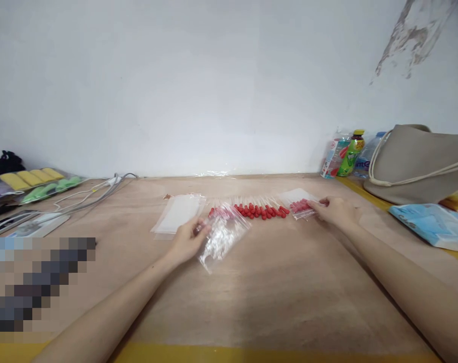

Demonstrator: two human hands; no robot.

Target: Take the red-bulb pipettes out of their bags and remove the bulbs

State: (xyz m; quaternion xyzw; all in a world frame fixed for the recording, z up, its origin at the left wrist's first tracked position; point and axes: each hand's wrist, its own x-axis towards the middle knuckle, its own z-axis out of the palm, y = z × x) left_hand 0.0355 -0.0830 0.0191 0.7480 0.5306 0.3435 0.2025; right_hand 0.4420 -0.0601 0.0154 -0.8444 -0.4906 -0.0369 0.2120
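My left hand (189,237) pinches the edge of a clear plastic bag (225,234), which hangs tilted over the table and catches the light. Behind it lies a row of red-tipped sticks (261,210), their pale stems pointing toward the wall. At the row's right end, my right hand (335,210) has its fingers closed on the edge of another clear bag (300,204) with red tips showing in it. Left of the row rests a stack of flat clear bags with white inside (179,214), close to my left hand.
A power strip (40,223) with cables and packs of yellow and green items (32,177) lie at left. At right stand bottles (352,154), a grey bag (418,161) and a blue packet (433,227). A pixelated patch covers the lower left. The wall rises behind the table.
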